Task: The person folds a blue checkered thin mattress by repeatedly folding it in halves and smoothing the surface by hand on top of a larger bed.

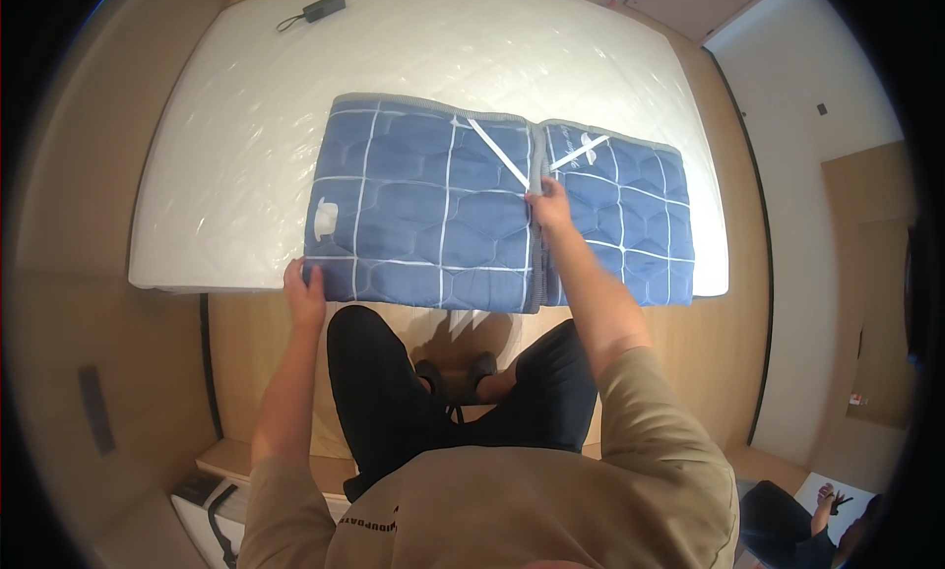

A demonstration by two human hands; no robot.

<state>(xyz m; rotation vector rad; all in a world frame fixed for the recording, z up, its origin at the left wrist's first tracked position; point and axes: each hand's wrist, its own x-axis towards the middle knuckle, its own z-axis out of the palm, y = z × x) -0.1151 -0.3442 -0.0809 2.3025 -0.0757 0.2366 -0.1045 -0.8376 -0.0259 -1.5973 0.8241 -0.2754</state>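
Note:
A blue quilted mattress pad with a white grid pattern and grey binding lies folded before me. Its left and right panels meet along a bound seam right of the middle. White elastic straps slant across both panels near their upper corners by the seam. My right hand pinches the grey binding at this seam, just below the strap ends. At the pad's lower left corner, my left hand grips the side edge, the thumb on top. Some of its fingers are hidden.
Beneath the pad is a white mattress in shiny clear plastic. A small dark device with a wrist loop lies at its far left. Behind me at left stands a white case with a black strap. Another person is at lower right.

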